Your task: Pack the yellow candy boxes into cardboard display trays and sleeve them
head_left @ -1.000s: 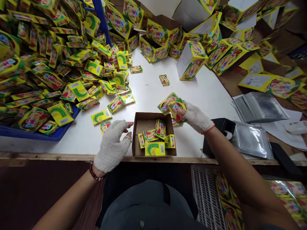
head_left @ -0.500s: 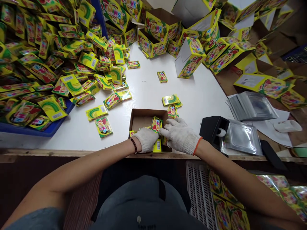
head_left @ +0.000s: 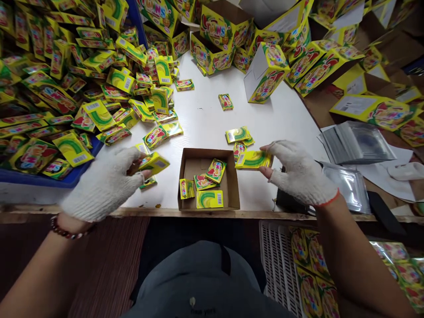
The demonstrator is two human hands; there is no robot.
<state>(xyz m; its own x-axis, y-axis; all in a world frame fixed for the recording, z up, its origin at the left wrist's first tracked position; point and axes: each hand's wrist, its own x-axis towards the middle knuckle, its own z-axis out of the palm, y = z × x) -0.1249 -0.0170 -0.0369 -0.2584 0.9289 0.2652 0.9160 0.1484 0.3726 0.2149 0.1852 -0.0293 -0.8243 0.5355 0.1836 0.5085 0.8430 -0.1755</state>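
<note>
A small open brown cardboard tray [head_left: 233, 185] sits at the white table's near edge with several small yellow packets [head_left: 209, 198] lying inside. My left hand [head_left: 104, 185], in a white knit glove, grips a yellow packet [head_left: 154, 162] to the left of the tray. My right hand [head_left: 300, 172], also gloved, holds another yellow packet [head_left: 253, 160] just right of the tray's far corner. Three loose packets [head_left: 237, 134] lie on the table behind the tray.
A big heap of yellow packets [head_left: 66, 88] fills a blue bin [head_left: 43, 182] at left. Larger printed cartons [head_left: 265, 79] crowd the back and right. Clear plastic sleeves [head_left: 357, 143] and a black device [head_left: 291, 201] lie at right. A white crate [head_left: 281, 265] sits below the table edge.
Both hands left the tray, where they were pressed on the packets. The left hand moved out left with a packet; the right hand moved right holding another packet.
</note>
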